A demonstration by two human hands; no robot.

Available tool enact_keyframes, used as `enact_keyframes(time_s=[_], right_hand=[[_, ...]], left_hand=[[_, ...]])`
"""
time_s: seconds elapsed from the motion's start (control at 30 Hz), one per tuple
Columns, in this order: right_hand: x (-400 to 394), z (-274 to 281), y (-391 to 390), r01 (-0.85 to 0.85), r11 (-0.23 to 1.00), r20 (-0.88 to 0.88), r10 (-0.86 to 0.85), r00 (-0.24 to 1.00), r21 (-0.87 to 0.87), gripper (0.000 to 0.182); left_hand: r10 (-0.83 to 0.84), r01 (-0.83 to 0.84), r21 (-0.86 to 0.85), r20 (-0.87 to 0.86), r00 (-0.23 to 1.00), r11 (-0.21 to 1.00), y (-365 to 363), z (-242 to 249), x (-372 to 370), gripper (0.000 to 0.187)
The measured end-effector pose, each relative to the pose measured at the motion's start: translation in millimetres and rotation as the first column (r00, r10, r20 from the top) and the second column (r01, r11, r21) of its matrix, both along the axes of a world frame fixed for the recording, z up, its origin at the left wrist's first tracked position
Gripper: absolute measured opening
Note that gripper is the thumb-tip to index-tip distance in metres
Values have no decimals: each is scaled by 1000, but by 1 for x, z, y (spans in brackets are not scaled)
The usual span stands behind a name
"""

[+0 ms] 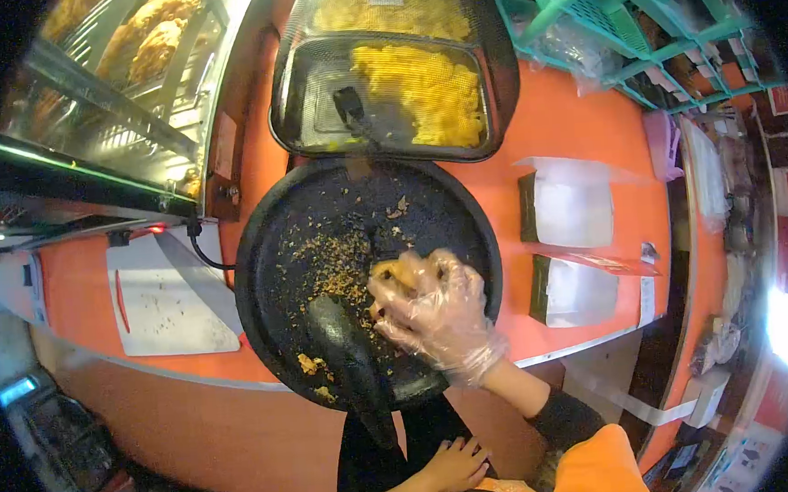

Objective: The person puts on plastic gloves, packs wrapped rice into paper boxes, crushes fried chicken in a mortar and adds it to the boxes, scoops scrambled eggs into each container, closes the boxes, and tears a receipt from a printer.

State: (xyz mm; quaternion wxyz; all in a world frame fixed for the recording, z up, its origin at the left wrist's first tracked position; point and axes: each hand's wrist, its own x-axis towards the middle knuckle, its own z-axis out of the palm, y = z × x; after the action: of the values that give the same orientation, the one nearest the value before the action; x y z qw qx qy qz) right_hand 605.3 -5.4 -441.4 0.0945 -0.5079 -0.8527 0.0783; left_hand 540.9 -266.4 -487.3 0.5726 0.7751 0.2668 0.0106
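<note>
My right hand, in a clear plastic glove, is over the right half of a wide round black stone mortar. Its fingers are closed around a piece of golden-brown fried food, mostly hidden by the glove. Brown crumbs are scattered across the mortar's middle, with yellowish bits near its front left. A dark stone pestle lies left of the right hand, its handle jutting over the front rim. My bare left hand rests low by my lap, fingers spread, holding nothing.
Behind the mortar stands a black mesh-covered tray of yellow food. A white cutting board with a knife lies left, below a lit glass display case. Paper-lined boxes and green baskets are at right.
</note>
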Motion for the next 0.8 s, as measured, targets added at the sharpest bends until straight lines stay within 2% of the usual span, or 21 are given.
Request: enact_keyframes(time_s=[0.03, 0.07, 0.1, 0.17, 0.2, 0.37, 0.43, 0.5, 0.53, 0.57, 0.6, 0.63, 0.7, 0.73, 0.77, 0.8], right_hand=[[-1, -3, -4, 7, 999, 18, -8, 1000, 44, 52], [-2, 2, -3, 14, 998, -6, -13, 1000, 68, 41], [1, -1, -4, 34, 996, 4, -34, 999, 77, 41], [8, -6, -6, -79, 996, -58, 77, 995, -35, 32], [7, -3, -2, -92, 991, -79, 99, 992, 98, 28], [10, -15, -2, -77, 968, -36, 88, 995, 238, 25], [13, -6, 3, -67, 986, -31, 72, 997, 156, 22], [19, -4, 7, -56, 996, -418, 20, 908, -74, 17], [18, 9, 8, 14, 932, -583, -239, 777, -363, 15], [19, 17, 9, 3, 780, -631, -508, 586, -625, 14], [21, 12, 9, -236, 715, -752, -609, 252, -658, 16], [25, 15, 8, -225, 719, -752, -612, 244, -658, 16], [37, 25, 10, -340, 578, -663, -707, 247, -742, 15], [42, 45, 9, -350, 462, -558, -788, 259, -815, 12], [50, 67, 9, -347, 465, -558, -791, 251, -815, 12], [60, 89, 9, -338, 405, -509, -798, 323, -850, 15]], left_hand=[[-25, 24, -61, -24, 999, 998, 3, 4, -1, 41], [-43, 42, -52, -17, 999, 998, 8, 6, -1, 41], [-67, 65, -69, -28, 997, 995, 14, 8, -1, 42], [-123, 120, -75, -28, 992, 990, 16, 10, -1, 43], [-100, 99, -38, -35, 994, 994, 14, 8, -1, 43], [-92, 94, 51, -35, 995, 994, 22, 17, -3, 44], [-113, 117, 55, -76, 991, 992, 25, 20, -2, 43], [-122, 125, 49, -67, 990, 991, 27, 20, -3, 42], [-120, 122, 33, -59, 991, 992, 27, 19, -3, 42], [-129, 131, 36, -56, 990, 991, 27, 19, -1, 42], [-123, 125, 13, -64, 990, 992, 26, 19, 0, 42], [-122, 122, -8, -75, 990, 993, 25, 19, -1, 41], [-143, 143, -2, -84, 986, 990, 26, 18, 1, 42], [-153, 153, -3, -94, 984, 988, 25, 19, 2, 43], [-162, 162, -2, -95, 982, 987, 26, 20, 2, 43], [-197, 193, -43, -101, 975, 980, 29, 21, 3, 44]])
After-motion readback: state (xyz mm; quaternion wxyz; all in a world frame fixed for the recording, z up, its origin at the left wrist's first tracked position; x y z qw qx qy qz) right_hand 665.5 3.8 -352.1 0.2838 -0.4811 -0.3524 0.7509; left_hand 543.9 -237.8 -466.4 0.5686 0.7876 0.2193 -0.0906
